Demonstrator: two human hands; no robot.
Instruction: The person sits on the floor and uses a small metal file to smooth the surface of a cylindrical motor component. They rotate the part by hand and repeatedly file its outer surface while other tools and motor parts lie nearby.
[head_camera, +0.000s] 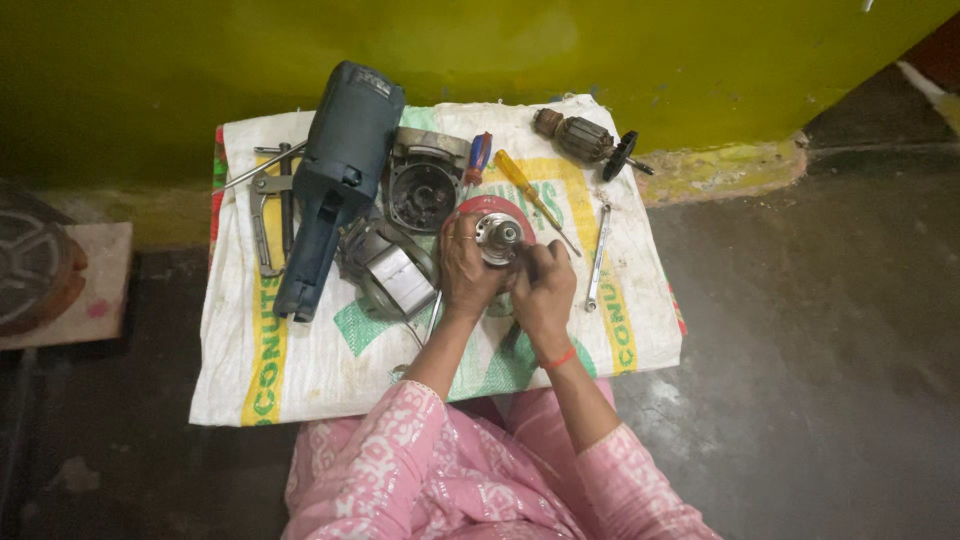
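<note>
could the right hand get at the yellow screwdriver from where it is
Probably yes: the yellow screwdriver lies bare on the sack just beyond the right hand, nothing lying over it. But that hand is busy on the metal gear part.

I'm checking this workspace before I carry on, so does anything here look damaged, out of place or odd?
Nothing looks spilled or broken. The power tool is in pieces on the white sack: blue motor housing, gear case and armature lie apart. The armature sits near the sack's far edge. The left hand and right hand hold a metal part.
</note>
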